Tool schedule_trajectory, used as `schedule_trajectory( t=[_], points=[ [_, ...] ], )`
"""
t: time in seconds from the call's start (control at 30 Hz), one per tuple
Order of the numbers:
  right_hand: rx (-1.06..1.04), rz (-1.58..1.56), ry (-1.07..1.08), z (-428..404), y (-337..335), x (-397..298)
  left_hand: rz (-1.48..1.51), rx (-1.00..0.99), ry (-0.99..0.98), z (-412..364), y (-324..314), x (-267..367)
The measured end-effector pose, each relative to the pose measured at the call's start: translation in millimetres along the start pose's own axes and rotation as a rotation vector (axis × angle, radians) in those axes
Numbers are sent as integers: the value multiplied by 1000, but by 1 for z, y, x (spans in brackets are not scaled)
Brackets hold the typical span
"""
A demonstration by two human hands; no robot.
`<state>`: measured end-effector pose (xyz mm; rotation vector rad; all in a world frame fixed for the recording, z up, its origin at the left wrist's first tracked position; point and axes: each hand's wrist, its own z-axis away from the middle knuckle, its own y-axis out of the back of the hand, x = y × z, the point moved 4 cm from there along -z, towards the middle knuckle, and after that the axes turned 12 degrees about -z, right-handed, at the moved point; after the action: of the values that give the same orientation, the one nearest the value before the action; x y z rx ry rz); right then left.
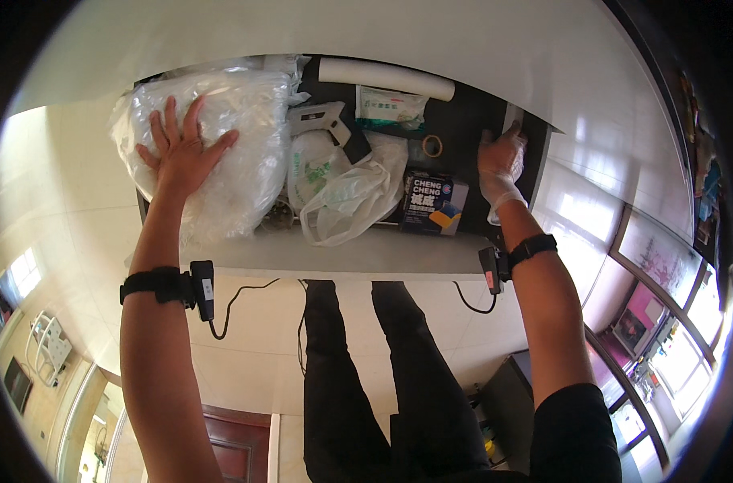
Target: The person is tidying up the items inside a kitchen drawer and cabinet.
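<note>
An open drawer (366, 250) lies before me. On its left side my left hand (188, 151) rests, fingers spread, on a big bundle of clear plastic wrap (246, 139). At the right end my right hand (503, 158), in a thin clear plastic glove, is beside a pale flat strip (513, 115); whether it grips the strip cannot be told. Between the hands are a white and dark handheld device (321, 118), a white plastic bag (354, 199), a green and white packet (390, 107), a roll of tape (431, 145), a dark blue box (433, 202) and a white roll (384, 78).
A glossy white surface (366, 30) overhangs the drawer's back. Black straps with small devices sit on both forearms, and their cables (240, 296) hang below the drawer front. A dark cabinet (505, 392) stands at the lower right, near my legs.
</note>
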<state>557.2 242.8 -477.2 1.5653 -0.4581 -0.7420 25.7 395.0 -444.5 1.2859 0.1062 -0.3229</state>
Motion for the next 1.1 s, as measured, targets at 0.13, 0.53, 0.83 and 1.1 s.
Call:
schedule_trajectory(
  t=[0.13, 0.53, 0.83, 1.1],
  points=[
    [163, 83, -22, -10, 7, -8, 2, -10, 10, -1, 2, 5],
    [-227, -164, -232, 9, -25, 12, -20, -33, 25, 3, 4, 1],
    [-518, 51, 785, 36, -4, -33, -9, 38, -11, 1, -4, -2],
    [-697, -142, 596, 28, -7, 19, 12, 64, -15, 0, -2, 4]
  ],
)
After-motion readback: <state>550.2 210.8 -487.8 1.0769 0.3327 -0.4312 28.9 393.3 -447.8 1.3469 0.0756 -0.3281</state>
